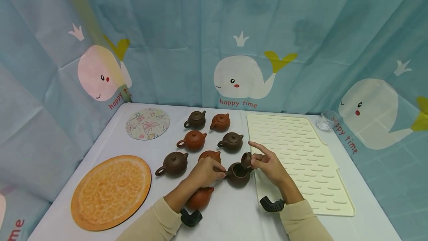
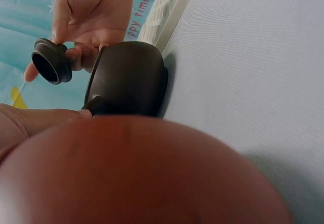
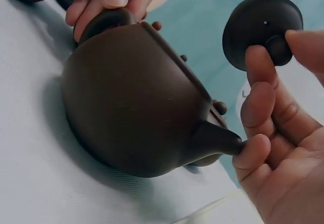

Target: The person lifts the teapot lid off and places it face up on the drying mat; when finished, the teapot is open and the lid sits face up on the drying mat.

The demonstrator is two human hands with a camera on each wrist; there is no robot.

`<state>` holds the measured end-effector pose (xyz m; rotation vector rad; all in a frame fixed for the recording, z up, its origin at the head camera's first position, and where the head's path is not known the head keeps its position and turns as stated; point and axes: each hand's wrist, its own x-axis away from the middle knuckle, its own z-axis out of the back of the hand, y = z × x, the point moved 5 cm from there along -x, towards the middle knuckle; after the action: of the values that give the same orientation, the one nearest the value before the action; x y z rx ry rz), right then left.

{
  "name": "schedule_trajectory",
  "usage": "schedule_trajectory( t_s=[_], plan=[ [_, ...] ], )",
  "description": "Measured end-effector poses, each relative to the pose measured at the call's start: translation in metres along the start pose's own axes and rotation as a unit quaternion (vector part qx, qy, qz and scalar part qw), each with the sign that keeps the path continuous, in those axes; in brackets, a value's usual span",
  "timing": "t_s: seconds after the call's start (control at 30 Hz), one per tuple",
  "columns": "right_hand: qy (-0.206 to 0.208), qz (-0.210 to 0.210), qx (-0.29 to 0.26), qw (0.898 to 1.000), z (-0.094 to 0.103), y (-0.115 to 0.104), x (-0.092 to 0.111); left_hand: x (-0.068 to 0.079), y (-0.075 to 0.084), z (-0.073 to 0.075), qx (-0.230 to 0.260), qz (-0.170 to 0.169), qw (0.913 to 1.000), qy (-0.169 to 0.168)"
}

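Observation:
A dark brown teapot (image 1: 238, 180) stands uncovered on the white table, its dark inside showing from above. My left hand (image 1: 208, 173) grips its handle, with the thumb on top in the right wrist view. My right hand (image 1: 271, 166) pinches the knob of the teapot's lid (image 3: 260, 31) between thumb and finger. Tilted on edge, the lid is held above the opening, and its hollow underside faces the left wrist camera. Another right fingertip is right at the spout (image 3: 217, 140). A reddish-brown teapot (image 1: 200, 199) sits beside my left forearm, and another (image 1: 210, 155) is partly hidden behind my left hand.
Several more brown and reddish teapots, among them a dark one (image 1: 174, 164), stand lidded beyond and to the left. A cream ridged mat (image 1: 291, 151) lies at right, a clear glass (image 1: 326, 121) by its far corner. Left are an orange round mat (image 1: 110, 192) and a floral one (image 1: 148, 124).

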<state>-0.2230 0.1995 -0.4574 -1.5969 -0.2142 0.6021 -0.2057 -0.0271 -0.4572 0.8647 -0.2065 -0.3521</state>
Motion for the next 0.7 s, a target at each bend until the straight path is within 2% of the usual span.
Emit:
schedule_trajectory(
  t_s=[0.17, 0.3, 0.53, 0.7],
  plan=[
    [-0.018, 0.021, -0.058, 0.998, 0.0, 0.0, -0.001, -0.001, -0.001, -0.001, -0.004, -0.004, 1.0, 0.003],
    [-0.019, 0.018, -0.116, 0.993, -0.001, -0.003, 0.0, -0.001, -0.001, -0.002, -0.004, -0.005, 1.0, 0.004],
    [-0.007, 0.014, -0.082, 0.997, -0.002, -0.01, 0.002, -0.001, 0.0, -0.002, -0.001, -0.001, 1.0, 0.004],
    [0.014, 0.008, -0.077, 0.997, -0.002, -0.014, 0.007, 0.0, 0.0, -0.001, -0.002, 0.0, 1.0, 0.003]
  ],
)
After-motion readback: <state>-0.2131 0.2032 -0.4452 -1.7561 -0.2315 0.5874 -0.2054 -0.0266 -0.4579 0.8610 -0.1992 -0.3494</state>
